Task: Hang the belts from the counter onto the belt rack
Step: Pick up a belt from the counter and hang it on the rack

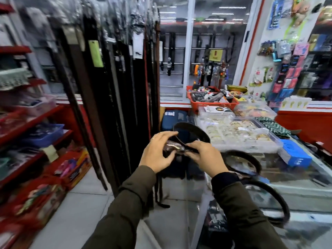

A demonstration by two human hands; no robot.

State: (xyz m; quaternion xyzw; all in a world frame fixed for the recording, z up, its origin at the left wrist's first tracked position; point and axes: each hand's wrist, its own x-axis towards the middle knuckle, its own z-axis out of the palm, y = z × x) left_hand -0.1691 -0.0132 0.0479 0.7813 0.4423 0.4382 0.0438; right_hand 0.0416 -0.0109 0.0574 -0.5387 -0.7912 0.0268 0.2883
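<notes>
Crowded shop aisle, blurred by motion. Left of the glass table (287, 187): a belt rack (111, 69) thick with dark hanging belts and paper tags, reaching nearly to the floor. Beyond the rack on the left, red shelves (32, 121) with a blue basket (45, 133) of goods too blurred to name. On the table's far end, a red basket (213, 105) heaped with small mixed items; nearer, clear plastic trays (239, 133) filled with gold-coloured bangles; beside them, a blue box (294, 157). On the table's near part, two more dark belts (242, 166) coiled in loops. Just left of the table's edge, at chest height: a dark belt (192, 132) looped upward, buckle end pinched between both hands. Left hand (158, 151) curled around the buckle end, fingers closed; right hand (203, 155) gripping the strap beside it, both touching.
</notes>
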